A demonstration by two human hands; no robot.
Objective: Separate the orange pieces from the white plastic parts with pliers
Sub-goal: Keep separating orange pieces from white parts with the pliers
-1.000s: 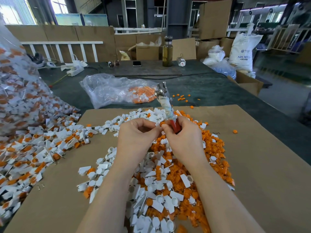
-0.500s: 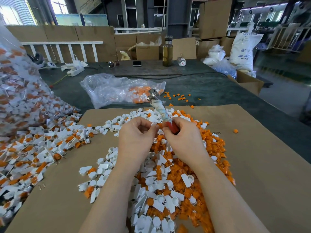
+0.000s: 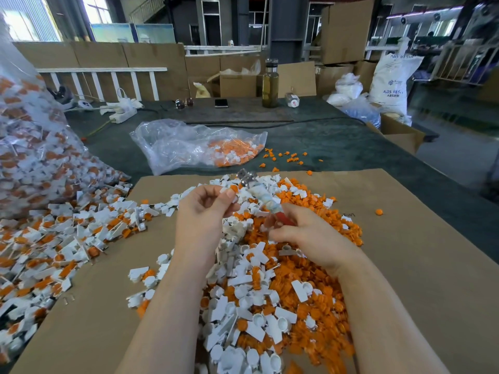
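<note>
My left hand (image 3: 205, 211) pinches a small white plastic part (image 3: 234, 197) with an orange piece on it, just left of the plier jaws. My right hand (image 3: 307, 233) grips the red-handled pliers (image 3: 260, 194), whose tape-wrapped shaft points up and left with the metal jaws near the part. Below both hands lies a mixed heap of white parts and orange pieces (image 3: 270, 292) on brown cardboard (image 3: 418, 265).
A spread of unsorted white-and-orange parts (image 3: 54, 238) spills from a big clear bag (image 3: 29, 147) at the left. A smaller clear bag (image 3: 197, 147) lies behind the cardboard, with loose orange pieces (image 3: 286, 156) beside it. A bottle (image 3: 270, 83), phone (image 3: 221, 103) and boxes stand far back.
The pliers have tipped lower and to the left, their jaws dropping toward the heap. My hands have drawn slightly apart, the right one moving down and right.
</note>
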